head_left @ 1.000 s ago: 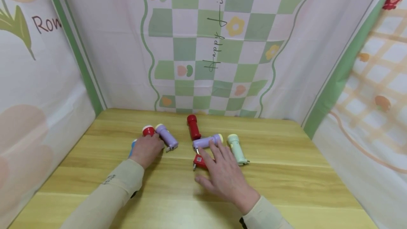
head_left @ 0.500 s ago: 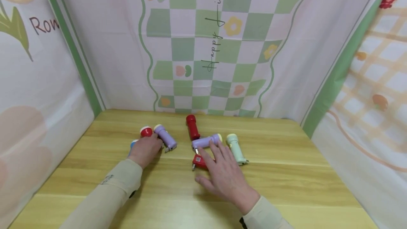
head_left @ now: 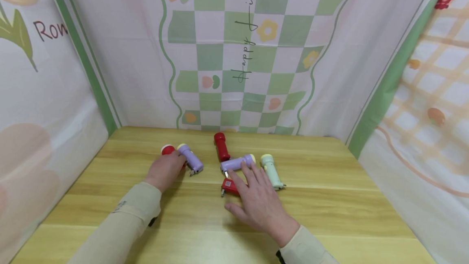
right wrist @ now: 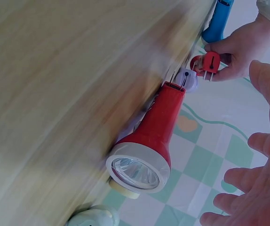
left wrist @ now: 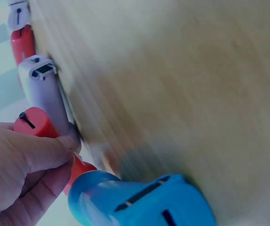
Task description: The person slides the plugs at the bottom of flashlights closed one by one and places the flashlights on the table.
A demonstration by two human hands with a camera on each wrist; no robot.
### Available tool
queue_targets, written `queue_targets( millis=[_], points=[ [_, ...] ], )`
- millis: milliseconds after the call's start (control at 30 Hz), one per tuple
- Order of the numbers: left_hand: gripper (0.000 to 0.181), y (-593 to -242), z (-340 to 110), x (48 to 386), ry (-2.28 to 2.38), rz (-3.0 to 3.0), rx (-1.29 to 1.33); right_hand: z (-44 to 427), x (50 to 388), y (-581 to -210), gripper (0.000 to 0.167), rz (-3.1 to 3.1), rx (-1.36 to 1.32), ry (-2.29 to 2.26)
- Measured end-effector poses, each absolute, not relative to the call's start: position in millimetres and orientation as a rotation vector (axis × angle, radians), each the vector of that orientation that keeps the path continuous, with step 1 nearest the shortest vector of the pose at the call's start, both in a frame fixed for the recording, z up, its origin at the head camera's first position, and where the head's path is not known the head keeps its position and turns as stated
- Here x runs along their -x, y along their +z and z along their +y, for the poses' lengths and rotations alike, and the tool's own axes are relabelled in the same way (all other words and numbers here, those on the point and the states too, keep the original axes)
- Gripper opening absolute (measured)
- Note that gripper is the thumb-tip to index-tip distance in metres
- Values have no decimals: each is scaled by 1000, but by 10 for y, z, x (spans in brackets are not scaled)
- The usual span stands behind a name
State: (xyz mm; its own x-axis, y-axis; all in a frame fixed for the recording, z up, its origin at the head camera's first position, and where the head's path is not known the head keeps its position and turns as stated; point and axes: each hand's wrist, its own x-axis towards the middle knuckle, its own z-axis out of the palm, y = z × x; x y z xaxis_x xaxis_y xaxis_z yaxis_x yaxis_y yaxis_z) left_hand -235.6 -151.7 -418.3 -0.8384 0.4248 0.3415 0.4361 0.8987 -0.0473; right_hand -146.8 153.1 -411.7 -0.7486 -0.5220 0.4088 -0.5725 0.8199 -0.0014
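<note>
At the left of the group, my left hand (head_left: 166, 169) pinches a red flashlight (head_left: 168, 149) with a white rim; the left wrist view shows thumb and fingers round its red body (left wrist: 35, 123). Close beside it lies a purple flashlight (head_left: 191, 159). A blue flashlight (left wrist: 142, 202) is next to the fingers in the left wrist view, hidden behind the hand from the head. My right hand (head_left: 258, 203), fingers spread, hovers over or rests by a red flashlight (head_left: 230, 186) with metal prongs; whether it touches is unclear. The right wrist view shows this flashlight (right wrist: 156, 122) beside the fingers.
Another purple flashlight (head_left: 238, 163) lies beyond the right fingertips, with a dark red one (head_left: 221, 146) behind it and a pale green one (head_left: 271, 171) to the right. Patterned cloth (head_left: 242, 52) hangs along the back and sides of the wooden table (head_left: 198, 231).
My left hand has shifted slightly left and away from me, and now covers the blue flashlight in the head view. My right hand has stayed in place.
</note>
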Motion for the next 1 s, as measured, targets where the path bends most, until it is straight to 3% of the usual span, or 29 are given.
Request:
queue_targets(
  millis=[400,633,1000],
  points=[
    [21,-4082,-1584,2354,-145,-2663,621,1520,1468,-4122,83,-2587,-820,167],
    [34,-3967,-1596,2298,-223,-2646,644,1516,1457,-4104,83,-2606,-816,160],
    [21,-3892,-1557,2277,-379,-2658,558,1506,1447,-4097,83,-2615,-813,149]
  ],
)
